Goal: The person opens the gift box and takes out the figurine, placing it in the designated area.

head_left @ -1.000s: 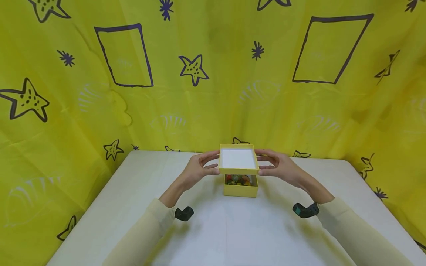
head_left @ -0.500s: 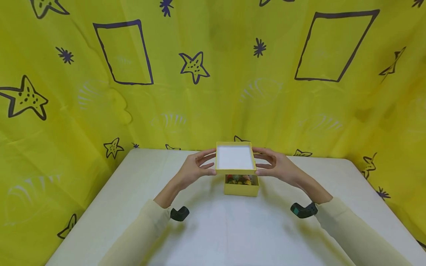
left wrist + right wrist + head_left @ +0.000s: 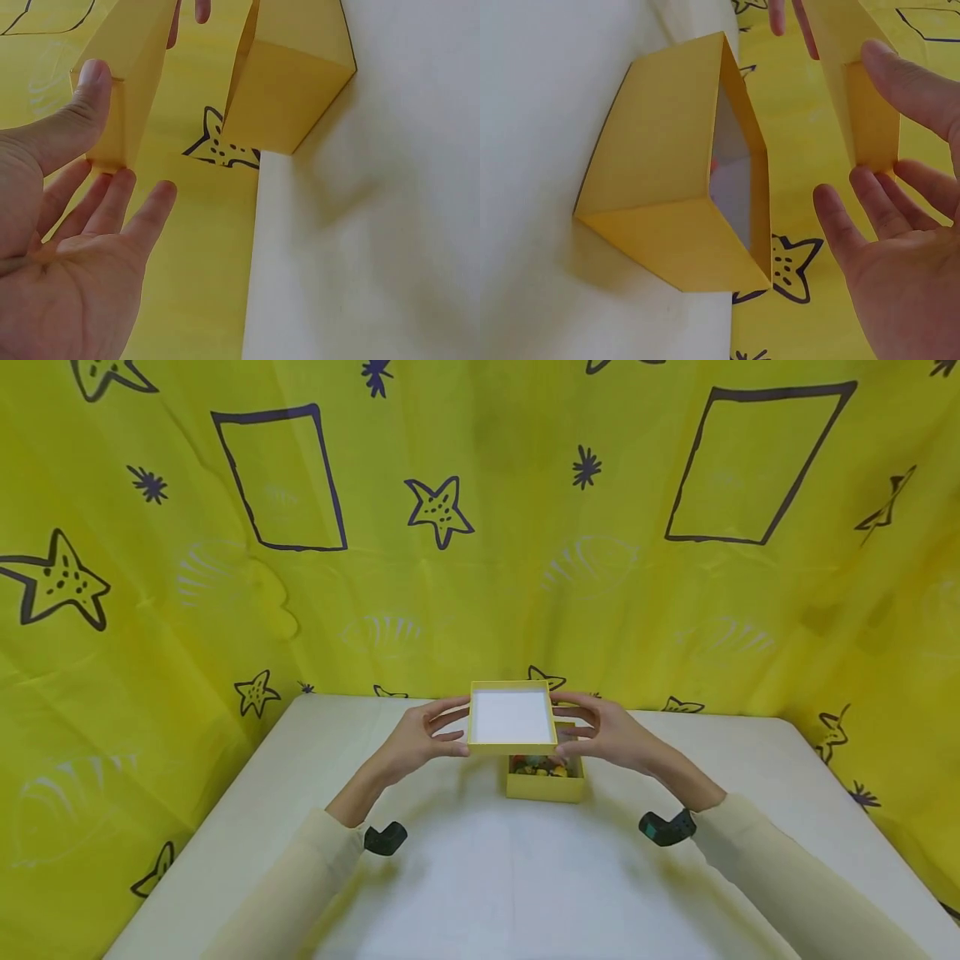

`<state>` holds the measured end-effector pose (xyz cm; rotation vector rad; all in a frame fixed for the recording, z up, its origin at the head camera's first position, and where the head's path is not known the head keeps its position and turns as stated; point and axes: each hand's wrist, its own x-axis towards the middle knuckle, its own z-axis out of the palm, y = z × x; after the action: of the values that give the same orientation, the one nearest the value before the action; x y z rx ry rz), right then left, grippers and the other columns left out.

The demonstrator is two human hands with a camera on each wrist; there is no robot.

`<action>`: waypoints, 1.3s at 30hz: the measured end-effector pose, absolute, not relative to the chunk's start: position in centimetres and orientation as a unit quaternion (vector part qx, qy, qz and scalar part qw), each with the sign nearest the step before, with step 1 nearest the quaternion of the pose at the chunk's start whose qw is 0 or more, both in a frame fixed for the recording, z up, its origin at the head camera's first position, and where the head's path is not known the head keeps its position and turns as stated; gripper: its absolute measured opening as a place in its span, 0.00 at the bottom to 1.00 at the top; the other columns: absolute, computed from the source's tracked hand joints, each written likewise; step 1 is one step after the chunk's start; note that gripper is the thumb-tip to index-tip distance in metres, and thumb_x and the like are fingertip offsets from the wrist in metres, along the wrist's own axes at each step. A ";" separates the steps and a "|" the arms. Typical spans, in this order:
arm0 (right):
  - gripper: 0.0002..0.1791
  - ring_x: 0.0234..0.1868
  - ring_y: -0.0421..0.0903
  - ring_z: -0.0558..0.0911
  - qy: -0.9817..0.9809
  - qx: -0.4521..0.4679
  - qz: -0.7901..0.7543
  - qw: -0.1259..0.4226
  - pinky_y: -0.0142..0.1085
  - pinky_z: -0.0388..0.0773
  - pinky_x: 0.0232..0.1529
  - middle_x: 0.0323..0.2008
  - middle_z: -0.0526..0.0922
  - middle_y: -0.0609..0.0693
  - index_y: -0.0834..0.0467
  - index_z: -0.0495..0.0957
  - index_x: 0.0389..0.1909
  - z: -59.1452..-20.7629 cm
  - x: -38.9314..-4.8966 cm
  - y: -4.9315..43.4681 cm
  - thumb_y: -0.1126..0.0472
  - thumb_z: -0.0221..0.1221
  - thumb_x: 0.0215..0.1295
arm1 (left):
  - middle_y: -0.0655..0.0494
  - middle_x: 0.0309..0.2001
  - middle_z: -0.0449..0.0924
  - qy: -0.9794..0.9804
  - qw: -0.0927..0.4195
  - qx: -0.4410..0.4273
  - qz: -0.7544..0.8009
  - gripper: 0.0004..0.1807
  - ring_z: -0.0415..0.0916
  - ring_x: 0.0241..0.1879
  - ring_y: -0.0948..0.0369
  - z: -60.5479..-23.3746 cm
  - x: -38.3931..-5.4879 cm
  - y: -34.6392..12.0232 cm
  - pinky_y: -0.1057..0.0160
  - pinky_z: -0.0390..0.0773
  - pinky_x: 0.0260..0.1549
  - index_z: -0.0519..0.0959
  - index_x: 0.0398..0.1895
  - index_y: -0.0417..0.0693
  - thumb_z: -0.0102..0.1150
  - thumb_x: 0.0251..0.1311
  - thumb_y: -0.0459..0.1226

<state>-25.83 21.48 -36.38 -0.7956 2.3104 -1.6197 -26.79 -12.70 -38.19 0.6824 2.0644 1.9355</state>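
Note:
Both hands hold a shallow yellow box lid (image 3: 513, 748) between them, its white inside facing up. My left hand (image 3: 420, 739) grips the lid's left side with thumb and fingertips. On the opposite side my right hand (image 3: 611, 735) pinches it the same way. Below and slightly right of the lid stands a yellow box (image 3: 545, 788) on the table, its top uncovered. Small colourful pieces (image 3: 542, 767) lie inside, partly hidden by the lid. In the right wrist view the lid (image 3: 874, 112) is raised apart from the box (image 3: 649, 142).
The white table (image 3: 480, 893) reaches back to a yellow curtain (image 3: 495, 593) printed with starfish and shells. The curtain also hangs along the left and right sides. A dark wrist device sits at each sleeve cuff.
Both hands have carried the lid leftwards, from over the box to partly beside it. The box has stayed where it stood.

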 end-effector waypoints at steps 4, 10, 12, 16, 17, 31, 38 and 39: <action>0.47 0.73 0.63 0.67 0.791 -0.281 -0.534 0.099 0.50 0.74 0.67 0.75 0.63 0.62 0.63 0.60 0.77 -36.4 -26.1 20.4 0.66 0.74 0.60 | 0.46 0.75 0.66 0.714 0.119 0.227 0.651 0.42 0.65 0.73 0.48 -38.1 -26.8 -13.8 0.55 0.77 0.62 0.68 0.74 0.42 0.72 0.54 0.21; 0.46 0.72 0.63 0.68 0.788 -0.289 -0.531 0.114 0.54 0.72 0.68 0.75 0.63 0.63 0.65 0.60 0.77 -36.4 -26.3 18.6 0.67 0.73 0.61 | 0.44 0.75 0.64 0.724 0.119 0.225 0.641 0.43 0.63 0.74 0.46 -38.3 -26.8 -15.6 0.54 0.77 0.63 0.67 0.75 0.41 0.73 0.54 0.22; 0.46 0.72 0.63 0.69 0.791 -0.286 -0.528 0.120 0.54 0.72 0.68 0.75 0.64 0.63 0.64 0.60 0.77 -36.4 -26.4 18.0 0.66 0.72 0.61 | 0.44 0.75 0.65 0.727 0.118 0.223 0.638 0.43 0.63 0.74 0.46 -38.4 -26.8 -16.1 0.55 0.77 0.63 0.67 0.75 0.41 0.73 0.54 0.23; 0.46 0.70 0.63 0.72 0.800 -0.277 -0.518 0.126 0.52 0.76 0.65 0.74 0.65 0.63 0.62 0.60 0.78 -36.3 -26.6 17.0 0.66 0.72 0.61 | 0.43 0.75 0.65 0.734 0.118 0.220 0.632 0.43 0.64 0.73 0.46 -38.3 -26.8 -17.0 0.54 0.77 0.63 0.67 0.75 0.40 0.73 0.53 0.23; 0.46 0.69 0.64 0.72 0.800 -0.276 -0.517 0.127 0.51 0.76 0.65 0.74 0.66 0.63 0.62 0.60 0.78 -36.3 -26.6 16.7 0.66 0.73 0.61 | 0.42 0.75 0.65 0.735 0.118 0.220 0.631 0.44 0.64 0.73 0.46 -38.3 -26.9 -17.3 0.54 0.77 0.63 0.67 0.75 0.40 0.73 0.53 0.23; 0.47 0.68 0.68 0.73 0.802 -0.277 -0.510 0.141 0.47 0.80 0.61 0.75 0.64 0.61 0.61 0.58 0.78 -36.4 -27.7 12.7 0.66 0.72 0.62 | 0.40 0.77 0.60 0.769 0.116 0.211 0.592 0.44 0.60 0.75 0.42 -37.7 -26.7 -21.4 0.59 0.81 0.57 0.63 0.77 0.40 0.72 0.57 0.24; 0.48 0.67 0.67 0.73 0.799 -0.260 -0.518 0.160 0.45 0.81 0.60 0.77 0.61 0.58 0.60 0.57 0.79 -37.0 -27.8 10.6 0.67 0.71 0.62 | 0.38 0.77 0.58 0.776 0.126 0.212 0.580 0.44 0.57 0.76 0.42 -37.7 -26.6 -23.2 0.60 0.81 0.57 0.61 0.77 0.37 0.70 0.58 0.23; 0.48 0.67 0.67 0.73 0.798 -0.260 -0.519 0.162 0.45 0.81 0.60 0.77 0.61 0.59 0.60 0.57 0.79 -37.1 -27.8 10.2 0.67 0.71 0.62 | 0.37 0.77 0.57 0.776 0.127 0.212 0.581 0.44 0.57 0.76 0.42 -37.7 -26.5 -23.4 0.60 0.81 0.57 0.61 0.77 0.36 0.70 0.57 0.23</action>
<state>-27.75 10.21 -37.10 -0.7426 2.2773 -1.4818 -26.53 -23.44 -37.74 0.6184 2.2584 1.6903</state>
